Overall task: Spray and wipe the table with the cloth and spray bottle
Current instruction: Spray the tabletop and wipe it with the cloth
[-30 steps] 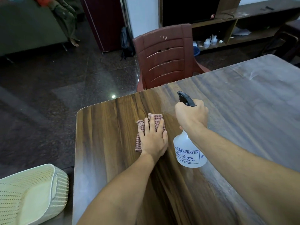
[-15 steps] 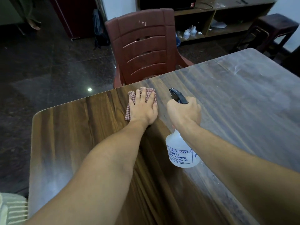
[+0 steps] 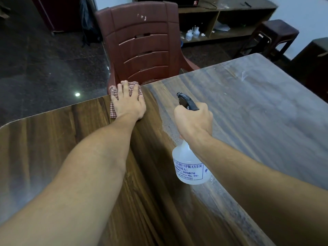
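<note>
The checked cloth [image 3: 113,112] now lies at the far edge of the wooden table [image 3: 248,121], right in front of the dark red plastic chair [image 3: 142,47]. A second ago it sat further in from that edge, nearer the table's rounded corner, so it has slid away from the person. The left hand [image 3: 128,102] presses flat on it as before, fingers straight and spread. Only the cloth's left border and a strip past the fingertips show around the hand. The translucent spray bottle [image 3: 190,166] is to the right of the cloth and nearer the person, well apart from it. It has kept much the same place beside the left arm. The right hand [image 3: 193,121] grips its neck with fingers curled round. The black trigger head [image 3: 186,102] sticks out above the knuckles and points away toward the far edge. The bottle hangs tilted below the fist, its printed label facing the camera, and whether its base touches the tabletop cannot be told. The wood to the right of the bottle carries a pale, speckled film, while the wood under the left arm looks darker and glossy. Beyond the table are a dark polished floor [image 3: 44,68], a dark stool [image 3: 276,34] and a low wooden shelf unit [image 3: 221,13] holding small white bottles [image 3: 192,33].
</note>
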